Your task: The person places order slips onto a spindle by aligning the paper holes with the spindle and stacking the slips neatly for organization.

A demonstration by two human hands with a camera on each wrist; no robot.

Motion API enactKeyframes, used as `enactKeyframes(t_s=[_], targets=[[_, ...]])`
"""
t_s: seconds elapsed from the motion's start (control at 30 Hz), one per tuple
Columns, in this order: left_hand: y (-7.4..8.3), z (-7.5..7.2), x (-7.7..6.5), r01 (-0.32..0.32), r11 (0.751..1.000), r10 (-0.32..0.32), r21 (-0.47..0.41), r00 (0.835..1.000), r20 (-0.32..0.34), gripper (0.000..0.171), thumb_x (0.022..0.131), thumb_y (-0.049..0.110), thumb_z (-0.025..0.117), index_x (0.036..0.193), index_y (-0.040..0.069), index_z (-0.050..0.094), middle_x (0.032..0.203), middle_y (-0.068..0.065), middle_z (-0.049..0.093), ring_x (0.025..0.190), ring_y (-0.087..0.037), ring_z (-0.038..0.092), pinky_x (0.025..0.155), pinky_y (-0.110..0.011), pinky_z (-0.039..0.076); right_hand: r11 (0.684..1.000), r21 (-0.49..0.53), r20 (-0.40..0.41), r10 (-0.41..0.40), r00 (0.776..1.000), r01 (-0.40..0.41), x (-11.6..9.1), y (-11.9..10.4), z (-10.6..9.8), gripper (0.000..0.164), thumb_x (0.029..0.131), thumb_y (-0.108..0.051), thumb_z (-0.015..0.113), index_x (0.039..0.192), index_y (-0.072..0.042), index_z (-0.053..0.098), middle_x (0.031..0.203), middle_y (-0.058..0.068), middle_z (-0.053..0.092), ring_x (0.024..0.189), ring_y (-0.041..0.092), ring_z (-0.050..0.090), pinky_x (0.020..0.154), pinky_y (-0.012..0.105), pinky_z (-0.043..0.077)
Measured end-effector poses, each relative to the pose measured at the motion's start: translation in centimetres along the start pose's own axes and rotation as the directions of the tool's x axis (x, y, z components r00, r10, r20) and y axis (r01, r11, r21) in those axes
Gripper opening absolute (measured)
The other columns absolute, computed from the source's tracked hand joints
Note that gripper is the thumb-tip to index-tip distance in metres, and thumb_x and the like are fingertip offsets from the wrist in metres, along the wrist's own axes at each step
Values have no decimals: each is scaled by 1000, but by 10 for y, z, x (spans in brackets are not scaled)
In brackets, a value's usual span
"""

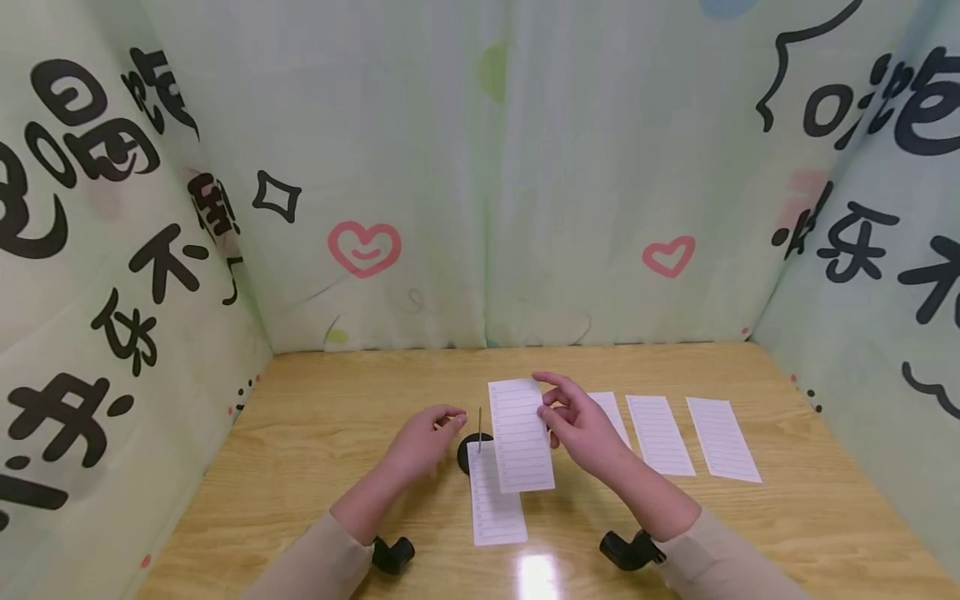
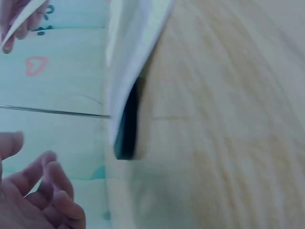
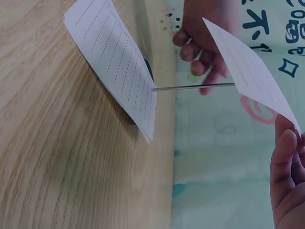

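Note:
My right hand (image 1: pixel 577 425) pinches a white lined paper slip (image 1: pixel 521 437) by its right edge, up above the table. A thin metal paper spike (image 1: pixel 480 425) stands upright on a round black base (image 1: pixel 463 457). Lined slips (image 3: pixel 114 62) are skewered low on the spike and stick out toward me, as the right wrist view shows. In that view, the raised slip's near corner overlaps the spike's upper end. Just left of the spike, my left hand (image 1: pixel 426 437) hovers with loosely bent fingers (image 2: pixel 59 179) and holds nothing.
More lined slips lie in a row to the right: one slip (image 1: pixel 611 412) partly behind my right hand, then a middle slip (image 1: pixel 660 435) and an outer slip (image 1: pixel 723 439). Printed curtains (image 1: pixel 487 183) enclose the wooden table (image 1: pixel 337 392) at the back and sides.

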State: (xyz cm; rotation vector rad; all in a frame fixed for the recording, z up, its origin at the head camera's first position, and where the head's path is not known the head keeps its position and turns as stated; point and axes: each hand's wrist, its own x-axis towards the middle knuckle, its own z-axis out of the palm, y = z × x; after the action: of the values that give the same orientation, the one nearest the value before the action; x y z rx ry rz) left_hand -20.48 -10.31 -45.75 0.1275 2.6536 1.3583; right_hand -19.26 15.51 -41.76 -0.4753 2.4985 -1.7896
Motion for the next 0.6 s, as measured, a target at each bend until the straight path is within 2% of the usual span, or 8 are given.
enactKeyframes(t_s=[0.1, 0.17, 0.3, 0.4, 0.47, 0.6], targets=[[10, -4, -2, 20, 995, -23, -96, 999, -29, 41, 102, 47, 49, 125, 16, 65, 106, -6, 64, 93, -25, 58, 74, -36, 47, 999, 34, 11, -16, 1000, 15, 0, -1, 3, 46, 100, -2, 55, 143, -14, 46, 102, 16, 55, 65, 30, 56, 58, 33, 51], [15, -6, -3, 22, 987, -28, -157, 999, -35, 42, 103, 47, 48, 123, 16, 66, 103, -6, 62, 91, -25, 57, 74, -35, 46, 998, 52, 28, -23, 999, 22, 0, -2, 5, 46, 100, -1, 55, 143, -13, 46, 102, 16, 55, 65, 32, 56, 58, 33, 52], [24, -7, -4, -25, 969, 15, -246, 999, -44, 41, 104, 44, 45, 119, 12, 67, 94, -5, 59, 83, -22, 55, 70, -33, 43, 997, 75, 61, -18, 998, 13, 0, 0, 10, 46, 99, -1, 55, 143, -11, 46, 103, 17, 55, 66, 27, 56, 59, 35, 52], [29, -6, -5, -55, 954, 43, -294, 998, -47, 38, 104, 40, 48, 115, 9, 67, 90, -5, 59, 79, -22, 55, 67, -32, 41, 996, 85, 72, -5, 997, -2, 1, 2, 15, 46, 99, -1, 56, 143, -11, 46, 103, 17, 55, 67, 25, 56, 59, 34, 52], [32, -4, -6, -53, 946, 41, -321, 998, -44, 35, 103, 38, 51, 113, 8, 67, 90, -5, 60, 78, -23, 55, 65, -31, 41, 995, 95, 76, 3, 997, -10, 1, 3, 17, 46, 99, -1, 56, 143, -10, 46, 103, 18, 55, 68, 25, 56, 59, 34, 52], [34, -1, -6, -36, 941, 25, -336, 999, -36, 32, 100, 36, 58, 112, 8, 66, 95, -9, 63, 81, -25, 57, 72, -39, 47, 994, 109, 79, 14, 997, -23, 0, 6, 21, 46, 99, -1, 56, 143, -10, 46, 103, 18, 55, 67, 24, 56, 58, 33, 52]])
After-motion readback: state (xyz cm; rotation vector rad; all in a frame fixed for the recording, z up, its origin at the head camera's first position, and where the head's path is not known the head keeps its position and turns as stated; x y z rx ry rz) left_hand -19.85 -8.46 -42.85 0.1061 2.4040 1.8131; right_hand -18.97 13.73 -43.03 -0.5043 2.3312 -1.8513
